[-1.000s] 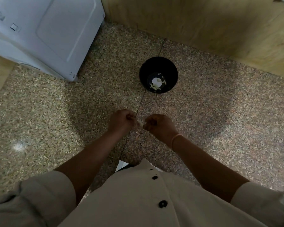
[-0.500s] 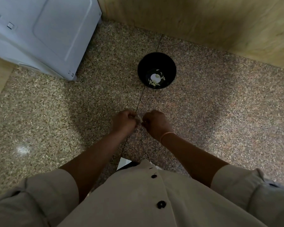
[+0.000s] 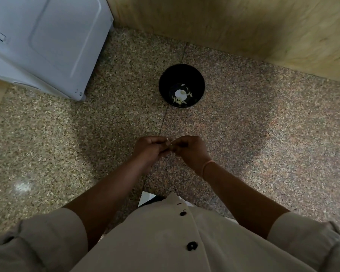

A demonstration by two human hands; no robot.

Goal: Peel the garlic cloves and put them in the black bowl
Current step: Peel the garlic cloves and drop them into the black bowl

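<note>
Garlic clove (image 3: 168, 142) sits low in my feed, just past the buttoned shirt (image 3: 165, 242), showing only as a pale sliver where the two sets of fingertips meet. A second ago the hands were a little apart with the clove bridging the gap. Now the left hand (image 3: 148, 149) and right hand (image 3: 189, 150) have closed up until they touch, knuckles high. Both have their fingers curled in and pinched on the clove. I cannot tell from here which fingers hold the flesh and which hold the skin. I read that closing-in as a fresh grip for the next pull on the peel, so this clove is still being peeled and is not ready to drop. A thin pink band (image 3: 207, 166) rings the right wrist. Further out on the speckled floor (image 3: 67, 134), well apart from the hands, stands the black bowl (image 3: 165, 83). At its bottom lie a round white piece and several pale slivers (image 3: 180, 96), which I take for cloves already done. The bowl has slid slightly in the frame, which looks to me like head movement and not a move of the bowl. Beyond it are the white appliance (image 3: 47, 42) and the wooden wall (image 3: 243, 26).
</note>
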